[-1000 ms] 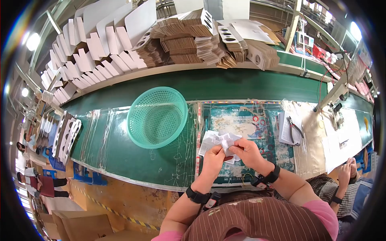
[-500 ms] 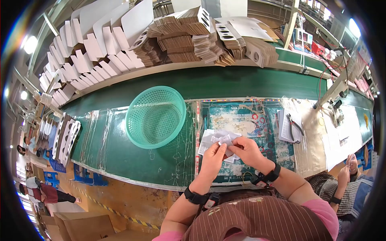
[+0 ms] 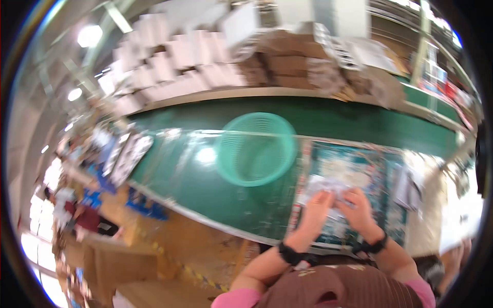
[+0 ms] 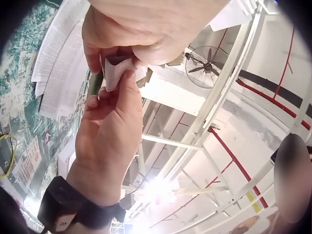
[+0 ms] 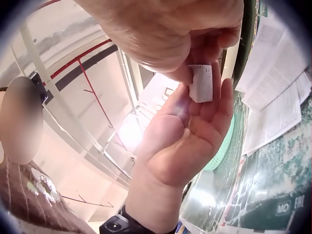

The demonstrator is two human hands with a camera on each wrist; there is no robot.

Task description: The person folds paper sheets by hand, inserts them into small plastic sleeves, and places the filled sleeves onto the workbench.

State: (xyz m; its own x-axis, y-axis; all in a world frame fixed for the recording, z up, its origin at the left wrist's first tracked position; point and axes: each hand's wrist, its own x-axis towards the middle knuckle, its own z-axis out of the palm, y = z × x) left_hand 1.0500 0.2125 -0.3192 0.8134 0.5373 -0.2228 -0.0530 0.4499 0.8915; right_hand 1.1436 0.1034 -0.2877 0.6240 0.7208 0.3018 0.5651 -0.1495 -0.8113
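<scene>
In the head view my left hand (image 3: 314, 209) and right hand (image 3: 358, 209) work close together over the bench. Between them they hold a small folded paper sheet (image 5: 201, 84) with fine print, which shows clearly in the right wrist view. The thumb and fingers of my left hand (image 5: 183, 146) pinch one side of this paper. Seen from the left wrist, the right hand (image 4: 109, 124) grips the folded paper (image 4: 116, 74) by its other side. Fanned printed sheets (image 4: 61, 73) lie on the worn green board below the hands.
A light green perforated basket (image 3: 257, 177) sits left of the hands on the green bench (image 3: 190, 179). White sheets (image 3: 407, 187) lie to the right. Stacked cardboard pieces (image 3: 292, 61) and white boxes (image 3: 174, 64) line the shelf behind. Another person's arm shows at the far right.
The head view has turned, so the whole scene sits further right and is blurred. Both hands stay together at the paper, which now looks folded smaller.
</scene>
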